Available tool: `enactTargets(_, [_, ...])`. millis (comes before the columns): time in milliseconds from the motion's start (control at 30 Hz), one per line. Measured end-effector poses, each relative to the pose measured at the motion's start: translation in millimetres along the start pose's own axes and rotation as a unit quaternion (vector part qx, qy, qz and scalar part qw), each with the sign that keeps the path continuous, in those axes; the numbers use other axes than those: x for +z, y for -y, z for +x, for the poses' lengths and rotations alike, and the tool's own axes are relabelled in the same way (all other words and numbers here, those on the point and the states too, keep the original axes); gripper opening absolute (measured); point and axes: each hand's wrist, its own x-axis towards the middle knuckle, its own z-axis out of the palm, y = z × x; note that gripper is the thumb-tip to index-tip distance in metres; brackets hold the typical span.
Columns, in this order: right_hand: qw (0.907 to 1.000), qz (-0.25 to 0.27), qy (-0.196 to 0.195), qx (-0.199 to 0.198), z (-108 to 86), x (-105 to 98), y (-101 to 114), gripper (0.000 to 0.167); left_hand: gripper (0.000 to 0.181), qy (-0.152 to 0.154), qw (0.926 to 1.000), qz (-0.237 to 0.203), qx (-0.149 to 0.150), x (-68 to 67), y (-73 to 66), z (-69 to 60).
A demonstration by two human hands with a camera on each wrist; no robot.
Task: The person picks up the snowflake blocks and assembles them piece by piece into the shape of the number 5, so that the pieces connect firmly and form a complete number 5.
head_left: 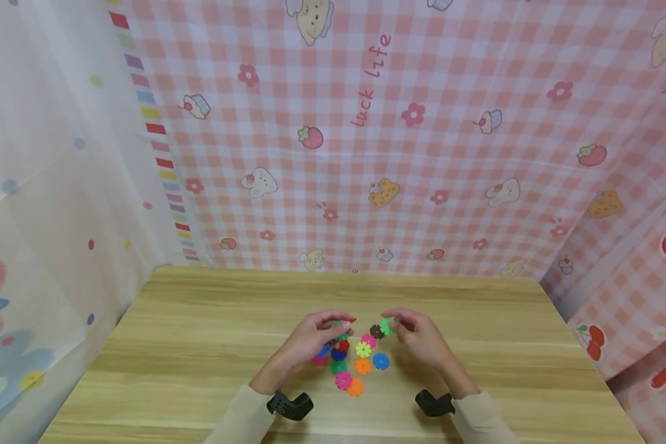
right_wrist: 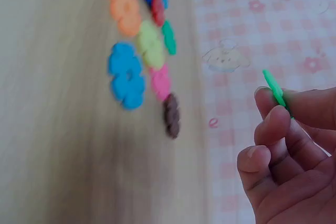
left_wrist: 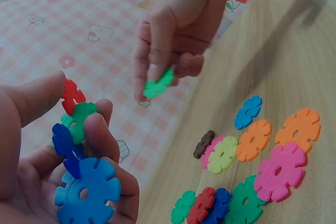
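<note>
In the head view my left hand [head_left: 308, 338] holds a short chain of notched plastic flower discs. The left wrist view shows its parts: a red disc [left_wrist: 72, 97] by the thumb tip, a green disc [left_wrist: 83, 120], a dark blue disc [left_wrist: 64, 141] and a blue disc [left_wrist: 97, 198] nearest the camera. Whether the chain has more discs behind the fingers is hidden. Across from it, my right hand [head_left: 422, 336] pinches one bright green disc [left_wrist: 158, 84] between thumb and fingertips. That disc is apart from the chain.
Loose discs lie on the wooden table [head_left: 200, 345] below and between the hands: brown [right_wrist: 171, 116], blue [right_wrist: 126, 76], yellow-green [left_wrist: 222, 155], orange [left_wrist: 299, 127], pink [left_wrist: 280, 171], and several others. A checked cloth [head_left: 355, 154] hangs behind the table's far edge.
</note>
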Motion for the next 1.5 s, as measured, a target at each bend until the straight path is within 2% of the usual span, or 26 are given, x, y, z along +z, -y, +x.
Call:
enactTargets(533, [0.9975,0.067,-0.021,-0.006,5.8,8.0,33.0,0.023,0.035,-0.014,0.9999,0.002,-0.003,1.5,-2.0,-0.3])
enactTargets(900, [0.9935,0.111,-0.011,-0.024,6.9,11.9,42.5,0.023,0.033,-0.014,0.9999,0.001,0.002,7.2,-5.0,0.7])
enactTargets(1500, [0.9937,0.097,0.005,-0.057,5.3,17.2,44.4,0.024,0.038,-0.019,0.9998,-0.006,0.003,9.1,-2.6,3.2])
